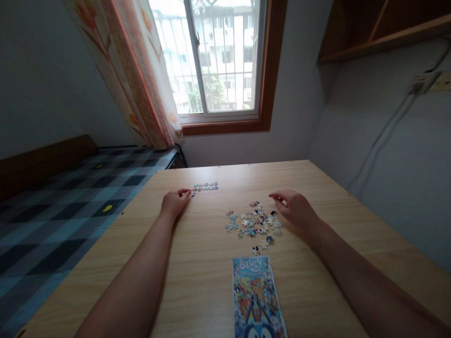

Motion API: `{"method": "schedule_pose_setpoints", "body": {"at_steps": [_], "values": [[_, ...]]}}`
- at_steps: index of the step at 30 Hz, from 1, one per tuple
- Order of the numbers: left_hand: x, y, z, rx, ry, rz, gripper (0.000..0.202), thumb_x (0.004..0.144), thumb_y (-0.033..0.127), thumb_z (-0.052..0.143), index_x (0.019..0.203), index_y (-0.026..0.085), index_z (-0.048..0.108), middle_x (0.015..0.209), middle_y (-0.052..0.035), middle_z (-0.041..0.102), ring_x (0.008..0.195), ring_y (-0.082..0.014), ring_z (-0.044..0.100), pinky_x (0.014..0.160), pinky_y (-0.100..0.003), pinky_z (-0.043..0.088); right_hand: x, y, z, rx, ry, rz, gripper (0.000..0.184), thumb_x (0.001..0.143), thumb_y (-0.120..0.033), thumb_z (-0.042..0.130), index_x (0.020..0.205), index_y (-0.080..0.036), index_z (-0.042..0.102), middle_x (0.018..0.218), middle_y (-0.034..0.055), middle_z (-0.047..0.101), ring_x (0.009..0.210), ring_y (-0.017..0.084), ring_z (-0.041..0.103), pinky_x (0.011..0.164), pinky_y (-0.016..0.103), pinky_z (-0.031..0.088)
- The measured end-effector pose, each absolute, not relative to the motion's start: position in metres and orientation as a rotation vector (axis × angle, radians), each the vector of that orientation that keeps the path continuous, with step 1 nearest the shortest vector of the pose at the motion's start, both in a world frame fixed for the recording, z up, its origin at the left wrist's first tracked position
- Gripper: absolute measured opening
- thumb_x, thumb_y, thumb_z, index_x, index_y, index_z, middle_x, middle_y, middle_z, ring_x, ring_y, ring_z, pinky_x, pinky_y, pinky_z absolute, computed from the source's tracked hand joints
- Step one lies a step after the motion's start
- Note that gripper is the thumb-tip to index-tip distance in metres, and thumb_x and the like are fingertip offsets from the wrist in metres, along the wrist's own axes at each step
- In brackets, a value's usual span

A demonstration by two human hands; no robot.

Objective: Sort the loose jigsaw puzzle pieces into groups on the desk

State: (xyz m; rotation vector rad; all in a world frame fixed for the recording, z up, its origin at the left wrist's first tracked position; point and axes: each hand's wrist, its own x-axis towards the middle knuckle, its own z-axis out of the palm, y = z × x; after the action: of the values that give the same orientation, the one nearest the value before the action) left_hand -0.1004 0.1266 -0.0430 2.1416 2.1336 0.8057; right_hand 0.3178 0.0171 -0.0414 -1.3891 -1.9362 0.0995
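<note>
On the far left part of the table, my left hand (pixel 174 203) has its fingers closed together at a jigsaw puzzle piece (pixel 193 193). That piece lies at the left end of a joined strip of puzzle pieces (pixel 207 187). My right hand (pixel 295 207) is held just right of a loose pile of puzzle pieces (pixel 260 221), its fingers bent and the forefinger and thumb slightly apart. Nothing shows between them. A smaller cluster of pieces (pixel 231 222) lies at the pile's left side. Closer to me is a Bluey picture sheet (pixel 257 300) with many cartoon figures.
The light wooden table (pixel 197 263) reaches toward a window (pixel 225 61) with a patterned curtain (pixel 130 70). A bed with a checked cover (pixel 81 202) stands along the left. A wall shelf (pixel 384 35) and a socket with a cable (pixel 421 84) are at the right.
</note>
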Motion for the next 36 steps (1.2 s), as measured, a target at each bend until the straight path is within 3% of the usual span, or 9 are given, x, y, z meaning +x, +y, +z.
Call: {"method": "schedule_pose_setpoints", "body": {"at_steps": [7,14,21,36], "values": [[-0.100,0.126,-0.039,2.032,2.190,0.836,0.041,0.083,0.048,0.051,0.103,0.021,0.075,0.093,-0.0067,0.076,0.086,-0.0222,0.068,0.076,-0.028,0.049,0.336,0.014,-0.042,-1.338,-2.241,0.296,0.033,0.078,-0.016,0.056,0.102,-0.027,0.075,0.104,0.0014,0.071,0.088,0.015,0.065,0.079,0.023,0.048],[-0.101,0.128,-0.039,1.993,2.161,0.911,0.043,0.080,0.040,0.057,0.116,0.019,0.068,0.096,-0.0050,0.075,0.089,-0.0197,0.068,0.081,-0.026,0.050,0.344,0.024,-0.044,-1.584,-2.265,0.302,0.020,0.080,-0.026,0.059,0.090,-0.026,0.077,0.084,0.0019,0.070,0.074,0.013,0.061,0.066,0.021,0.041],[-0.102,0.131,-0.040,1.967,2.166,0.937,0.041,0.079,0.038,0.059,0.114,0.020,0.069,0.094,-0.0047,0.075,0.088,-0.0200,0.068,0.082,-0.028,0.051,0.343,0.024,-0.033,-1.885,-2.180,0.321,0.021,0.081,-0.033,0.060,0.091,-0.024,0.075,0.090,0.0028,0.071,0.079,0.014,0.061,0.068,0.021,0.038],[-0.107,0.127,-0.043,1.767,2.182,1.214,0.037,0.080,0.034,0.055,0.110,0.018,0.071,0.094,-0.0059,0.075,0.084,-0.0188,0.068,0.078,-0.027,0.051,0.341,0.024,-0.045,-1.868,-2.156,0.431,0.012,0.079,-0.029,0.059,0.083,-0.018,0.063,0.081,0.0038,0.068,0.070,0.013,0.058,0.061,0.022,0.033]]}}
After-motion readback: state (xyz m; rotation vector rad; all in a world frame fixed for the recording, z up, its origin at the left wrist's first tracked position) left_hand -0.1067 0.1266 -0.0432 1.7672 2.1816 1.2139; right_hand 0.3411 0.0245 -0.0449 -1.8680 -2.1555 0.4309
